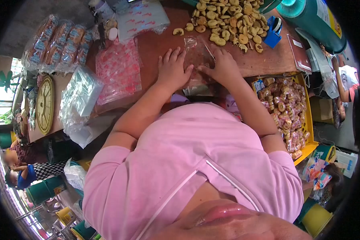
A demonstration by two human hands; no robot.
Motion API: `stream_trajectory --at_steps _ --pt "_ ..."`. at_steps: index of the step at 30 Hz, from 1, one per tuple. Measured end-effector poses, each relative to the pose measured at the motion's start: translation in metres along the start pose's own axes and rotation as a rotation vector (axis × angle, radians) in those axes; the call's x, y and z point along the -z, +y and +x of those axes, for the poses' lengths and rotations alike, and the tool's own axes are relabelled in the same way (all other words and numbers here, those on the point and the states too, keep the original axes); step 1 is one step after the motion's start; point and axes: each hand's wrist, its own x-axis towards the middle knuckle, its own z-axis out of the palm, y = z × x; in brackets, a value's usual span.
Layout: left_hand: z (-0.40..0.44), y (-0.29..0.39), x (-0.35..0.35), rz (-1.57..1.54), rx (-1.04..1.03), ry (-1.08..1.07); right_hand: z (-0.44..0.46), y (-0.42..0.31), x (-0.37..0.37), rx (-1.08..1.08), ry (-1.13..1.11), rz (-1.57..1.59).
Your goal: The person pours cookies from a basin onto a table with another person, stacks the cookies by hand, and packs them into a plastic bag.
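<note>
Between the left hand (173, 70), spread loosely, and the right hand (225, 67) (pinching or not, I cannot tell) lies a clear plastic bag (197, 60); near right, wrapped pastries (286, 108) fill a yellow crate (307, 149); far right, loose pastries (228, 22) remain unwrapped.

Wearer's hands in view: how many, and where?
2: left hand at the left of the clear plastic, right hand at its right. Neither is wholly hidden.

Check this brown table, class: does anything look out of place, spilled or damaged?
One small, tan, curved baked piece lies on the brown tabletop just left of the loose heap of tan baked pieces, slightly apart, so it looks strayed. No damage or spill clearly stands out.
</note>
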Motion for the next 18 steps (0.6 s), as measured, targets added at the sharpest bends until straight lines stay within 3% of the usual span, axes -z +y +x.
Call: stream_trajectory --at_steps 5,8,11,14,18 --pt "0.003 -0.002 0.005 -0.052 0.017 0.003 0.004 0.022 -0.008 -0.033 -0.122 0.106" --pt "0.011 -0.013 -0.003 -0.750 0.138 0.279 0.001 0.016 -0.002 -0.013 -0.030 0.488" --pt "0.015 -0.014 0.030 -1.476 0.254 0.051 0.001 0.011 0.005 -0.115 -0.080 0.681" --pt "0.014 -0.014 0.041 -1.462 0.224 0.103 0.003 0.000 0.009 -0.115 0.122 0.710" --pt "0.012 -0.022 0.037 -1.138 0.197 0.073 0.002 0.019 -0.003 -0.193 0.147 0.641"
